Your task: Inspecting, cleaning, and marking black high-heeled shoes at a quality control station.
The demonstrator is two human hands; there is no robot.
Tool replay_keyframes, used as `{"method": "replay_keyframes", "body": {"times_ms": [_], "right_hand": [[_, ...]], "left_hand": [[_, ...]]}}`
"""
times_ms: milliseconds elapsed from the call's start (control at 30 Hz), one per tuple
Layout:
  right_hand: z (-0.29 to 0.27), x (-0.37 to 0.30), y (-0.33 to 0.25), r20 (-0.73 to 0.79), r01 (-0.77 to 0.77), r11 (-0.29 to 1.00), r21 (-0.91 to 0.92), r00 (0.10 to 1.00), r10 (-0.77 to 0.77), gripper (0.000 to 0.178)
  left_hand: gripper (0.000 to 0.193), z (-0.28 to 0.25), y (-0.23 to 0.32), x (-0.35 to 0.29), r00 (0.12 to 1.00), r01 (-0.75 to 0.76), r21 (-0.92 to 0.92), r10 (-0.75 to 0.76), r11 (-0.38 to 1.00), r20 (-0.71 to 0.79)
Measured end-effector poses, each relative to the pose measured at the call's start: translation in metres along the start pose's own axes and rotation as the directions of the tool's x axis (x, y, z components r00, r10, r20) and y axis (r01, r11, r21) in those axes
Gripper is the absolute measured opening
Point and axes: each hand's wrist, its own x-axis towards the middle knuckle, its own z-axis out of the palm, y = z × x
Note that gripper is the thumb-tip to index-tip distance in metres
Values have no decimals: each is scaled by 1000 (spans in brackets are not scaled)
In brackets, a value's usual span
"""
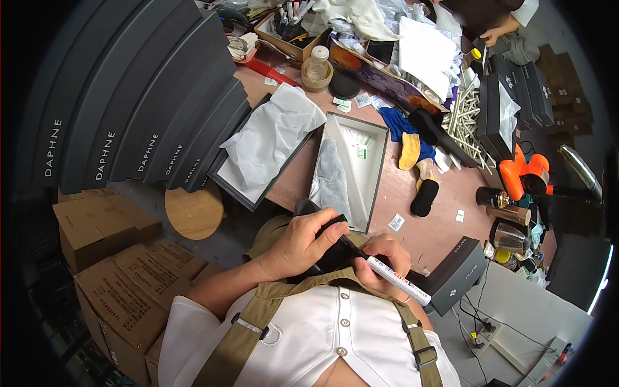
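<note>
Close to my chest, my left hand [300, 242] is closed round a black shoe [325, 257], largely hidden behind its fingers. My right hand [391, 255] grips a white marker pen [401, 281], whose tip end points toward the shoe. Fingers of that hand also sit against the shoe's edge. Just beyond the hands lies an open grey-edged shoe box [379, 161], with grey tissue paper [329, 174] inside. Left of it, another open box [240, 187] holds crumpled white tissue paper [274, 132].
Dark shoe boxes [138, 97] are stacked high at left, above cardboard cartons [129, 290] and a round wooden stool [195, 213]. An orange heat gun [516, 174] and a dark box [454, 274] stand at right. Another person's hand [495, 33] shows at the far side.
</note>
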Motion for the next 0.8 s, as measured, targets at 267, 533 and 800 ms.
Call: {"method": "replay_keyframes", "body": {"times_ms": [267, 533, 800], "right_hand": [[2, 7, -3, 8, 13, 1000, -18, 1000, -13, 23], [2, 9, -3, 23, 18, 999, -39, 1000, -18, 22], [0, 10, 0, 35, 48, 998, -37, 998, -47, 21]], "left_hand": [[37, 1, -2, -1, 1000, -2, 12, 2, 1000, -16], [36, 2, -6, -2, 1000, -8, 11, 8, 1000, -27], [36, 3, -5, 0, 1000, -6, -17, 6, 1000, -24]]}}
